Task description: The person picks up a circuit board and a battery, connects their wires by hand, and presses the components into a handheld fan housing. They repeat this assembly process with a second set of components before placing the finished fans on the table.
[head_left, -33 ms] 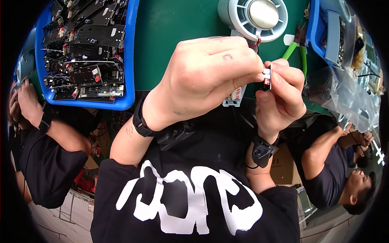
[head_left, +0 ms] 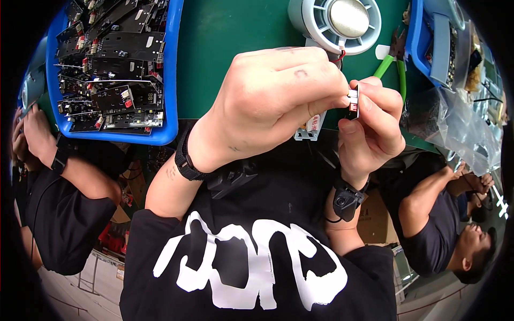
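My left hand (head_left: pixel 284 91) reaches across in a pinch, its fingertips closed on a small white connector plug (head_left: pixel 352 97) at the board's edge. My right hand (head_left: pixel 375 117) grips a narrow black circuit board (head_left: pixel 357 111) between thumb and fingers, seen almost edge-on, with a red-and-white socket facing the left fingertips. Whether the plug is fully seated, I cannot tell. Just beyond the hands stands a round pale-blue housing (head_left: pixel 317 28) with a silver disc at its centre. Red and black wires (head_left: pixel 340 58) leave it and pass behind my left hand.
A blue bin (head_left: pixel 172 69) full of black circuit boards stands at the left on the green mat (head_left: pixel 235 27). Green-handled cutters (head_left: pixel 383 66) lie right of the housing, near another blue bin (head_left: pixel 415 37) and a clear plastic bag (head_left: pixel 455 125). Co-workers sit on both sides.
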Available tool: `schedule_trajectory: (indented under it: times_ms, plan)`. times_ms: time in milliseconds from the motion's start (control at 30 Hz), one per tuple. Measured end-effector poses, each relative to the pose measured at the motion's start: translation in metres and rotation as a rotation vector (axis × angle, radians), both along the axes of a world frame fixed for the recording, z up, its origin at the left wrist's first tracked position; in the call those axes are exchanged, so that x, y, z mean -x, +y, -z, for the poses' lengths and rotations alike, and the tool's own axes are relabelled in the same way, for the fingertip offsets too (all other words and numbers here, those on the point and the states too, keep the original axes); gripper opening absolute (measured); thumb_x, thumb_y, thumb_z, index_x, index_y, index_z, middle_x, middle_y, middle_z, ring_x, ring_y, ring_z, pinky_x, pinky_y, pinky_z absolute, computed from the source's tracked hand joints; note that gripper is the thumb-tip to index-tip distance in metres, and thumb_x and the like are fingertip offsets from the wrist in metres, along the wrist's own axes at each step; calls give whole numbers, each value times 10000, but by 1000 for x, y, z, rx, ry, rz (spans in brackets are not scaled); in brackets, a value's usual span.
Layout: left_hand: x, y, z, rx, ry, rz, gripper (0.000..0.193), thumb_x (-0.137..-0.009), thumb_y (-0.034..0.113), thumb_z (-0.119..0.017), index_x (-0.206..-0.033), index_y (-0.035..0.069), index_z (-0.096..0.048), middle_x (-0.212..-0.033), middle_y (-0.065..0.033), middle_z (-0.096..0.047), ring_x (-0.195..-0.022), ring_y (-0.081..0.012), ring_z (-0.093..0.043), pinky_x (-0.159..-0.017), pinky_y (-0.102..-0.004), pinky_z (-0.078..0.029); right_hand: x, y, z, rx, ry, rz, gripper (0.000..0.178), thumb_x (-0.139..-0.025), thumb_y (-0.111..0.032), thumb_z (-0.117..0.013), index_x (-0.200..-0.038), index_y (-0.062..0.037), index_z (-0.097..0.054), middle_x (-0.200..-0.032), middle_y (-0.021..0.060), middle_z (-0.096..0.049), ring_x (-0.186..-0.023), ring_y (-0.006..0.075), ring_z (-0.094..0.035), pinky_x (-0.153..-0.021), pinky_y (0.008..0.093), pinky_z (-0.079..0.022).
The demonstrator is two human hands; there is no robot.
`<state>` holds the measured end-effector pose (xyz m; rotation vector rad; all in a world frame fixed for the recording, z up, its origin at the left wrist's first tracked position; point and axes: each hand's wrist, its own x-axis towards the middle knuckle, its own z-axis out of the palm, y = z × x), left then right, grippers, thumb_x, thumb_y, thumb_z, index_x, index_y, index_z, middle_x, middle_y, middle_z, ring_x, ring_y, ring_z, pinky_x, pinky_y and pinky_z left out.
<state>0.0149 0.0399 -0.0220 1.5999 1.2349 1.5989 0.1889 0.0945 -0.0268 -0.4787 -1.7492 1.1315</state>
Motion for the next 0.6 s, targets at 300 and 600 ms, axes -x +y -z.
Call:
schedule_trajectory:
  times_ms: [300,600]
  plan:
    - [7,5,-9,76,26,24,105,-859,57,-753,-921,-7,-697,-751,-67,-650,-638,-185,-610,-554,-289,-460,1,9,-4,15,-31,-50,357,-744,8,-826,-1088,-4,-732,-1088,181,-683,-875,243,-661,-752,306,-522]
    - [-9,-7,-11,-68,186,-250,195,-808,25,-798,-977,10,-702,-844,-88,-678,-662,-195,-629,-573,-297,-506,-4,-2,-7,264,52,-48,368,-796,56,-766,-1152,38,-676,-1198,185,-612,-1021,247,-642,-883,342,-550]
